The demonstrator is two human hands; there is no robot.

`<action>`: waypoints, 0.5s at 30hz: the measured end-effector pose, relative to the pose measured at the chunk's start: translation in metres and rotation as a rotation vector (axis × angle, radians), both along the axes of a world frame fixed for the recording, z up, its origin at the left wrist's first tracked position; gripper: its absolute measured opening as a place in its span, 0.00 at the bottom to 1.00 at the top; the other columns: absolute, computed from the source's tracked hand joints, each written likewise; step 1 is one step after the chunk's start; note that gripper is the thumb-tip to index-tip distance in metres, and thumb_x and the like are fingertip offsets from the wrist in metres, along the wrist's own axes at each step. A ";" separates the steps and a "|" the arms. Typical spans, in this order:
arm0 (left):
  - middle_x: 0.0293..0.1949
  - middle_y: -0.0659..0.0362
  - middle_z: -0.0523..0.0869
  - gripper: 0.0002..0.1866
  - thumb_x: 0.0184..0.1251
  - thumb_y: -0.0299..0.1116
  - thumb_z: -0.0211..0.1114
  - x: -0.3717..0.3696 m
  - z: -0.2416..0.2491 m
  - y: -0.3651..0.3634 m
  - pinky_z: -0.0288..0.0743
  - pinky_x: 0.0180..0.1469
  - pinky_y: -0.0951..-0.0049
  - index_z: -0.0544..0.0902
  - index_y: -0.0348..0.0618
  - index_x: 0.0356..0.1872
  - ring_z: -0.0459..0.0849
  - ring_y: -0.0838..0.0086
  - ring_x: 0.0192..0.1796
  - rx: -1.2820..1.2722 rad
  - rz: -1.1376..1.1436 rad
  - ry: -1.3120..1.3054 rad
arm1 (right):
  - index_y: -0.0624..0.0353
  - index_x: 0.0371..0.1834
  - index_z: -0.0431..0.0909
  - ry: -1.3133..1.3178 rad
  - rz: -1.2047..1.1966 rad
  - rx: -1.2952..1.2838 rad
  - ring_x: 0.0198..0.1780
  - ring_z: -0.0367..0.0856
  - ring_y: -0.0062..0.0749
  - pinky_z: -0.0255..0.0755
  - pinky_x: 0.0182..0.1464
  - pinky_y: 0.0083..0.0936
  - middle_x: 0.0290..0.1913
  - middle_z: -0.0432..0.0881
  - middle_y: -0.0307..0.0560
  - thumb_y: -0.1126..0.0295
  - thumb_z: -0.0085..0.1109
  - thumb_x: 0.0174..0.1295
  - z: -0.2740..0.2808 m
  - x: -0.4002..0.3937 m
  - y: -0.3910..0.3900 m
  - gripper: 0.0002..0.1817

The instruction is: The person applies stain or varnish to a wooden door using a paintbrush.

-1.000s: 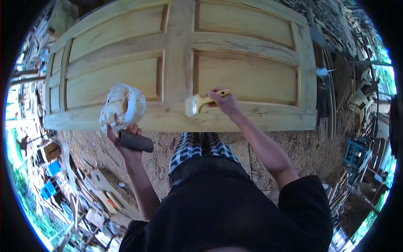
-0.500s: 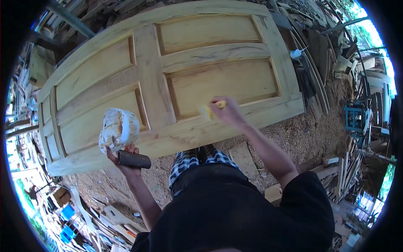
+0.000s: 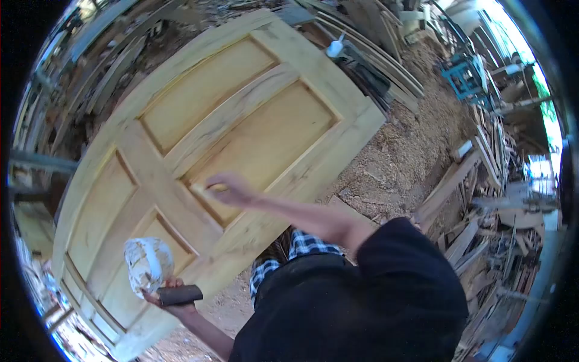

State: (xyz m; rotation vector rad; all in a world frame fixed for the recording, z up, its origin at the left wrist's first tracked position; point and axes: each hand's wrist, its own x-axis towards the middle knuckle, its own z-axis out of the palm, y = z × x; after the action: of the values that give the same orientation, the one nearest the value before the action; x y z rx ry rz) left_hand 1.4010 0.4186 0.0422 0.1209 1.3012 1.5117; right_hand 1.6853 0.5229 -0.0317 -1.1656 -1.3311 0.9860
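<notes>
A large panelled wooden door [image 3: 241, 114] lies flat in front of me, raised above the ground. My right hand [image 3: 229, 188] is blurred and closed on a yellow-handled paintbrush [image 3: 208, 188], held over the door's lower right panel near the centre stile. My left hand [image 3: 172, 295] holds a paint-smeared white container [image 3: 148, 263] and a dark cylinder [image 3: 180, 294], low at the left over the door's near edge.
Sawdust-covered ground [image 3: 398, 163] stretches to the right of the door. Planks and timber offcuts [image 3: 476, 205] pile up at the right and back. A white bottle [image 3: 335, 48] stands beyond the door's far corner, with a blue frame [image 3: 464, 78] further right.
The view has swung so the door now lies diagonally. My right hand with the brush has moved left toward the centre stile. My left hand still holds the container and cylinder.
</notes>
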 end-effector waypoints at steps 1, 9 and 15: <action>0.27 0.59 0.72 0.37 0.53 0.66 0.55 0.014 0.013 0.004 0.65 0.19 0.82 0.62 0.53 0.58 0.67 0.77 0.19 0.054 -0.022 0.021 | 0.59 0.32 0.81 -0.058 0.047 -0.030 0.37 0.81 0.39 0.72 0.43 0.28 0.34 0.83 0.49 0.67 0.61 0.50 -0.010 -0.015 0.015 0.09; 0.20 0.62 0.67 0.31 0.56 0.64 0.54 0.032 0.040 -0.003 0.60 0.21 0.79 0.68 0.48 0.48 0.66 0.78 0.19 0.057 -0.029 -0.082 | 0.61 0.31 0.82 0.091 -0.195 -0.287 0.33 0.78 0.22 0.78 0.31 0.21 0.31 0.81 0.38 0.69 0.62 0.54 -0.068 0.123 0.095 0.07; 0.19 0.63 0.69 0.29 0.56 0.64 0.54 0.082 0.044 0.013 0.62 0.20 0.78 0.69 0.51 0.46 0.68 0.77 0.19 0.008 0.040 -0.058 | 0.59 0.29 0.81 -0.315 -0.726 -0.151 0.30 0.83 0.34 0.75 0.32 0.29 0.30 0.83 0.49 0.67 0.62 0.50 -0.044 0.312 0.084 0.08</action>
State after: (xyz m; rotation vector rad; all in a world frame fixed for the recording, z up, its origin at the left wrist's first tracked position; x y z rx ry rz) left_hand 1.4829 0.4317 0.0863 0.0558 1.2582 1.5431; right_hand 1.9972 0.6065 -0.0761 -1.7998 -0.9413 0.3826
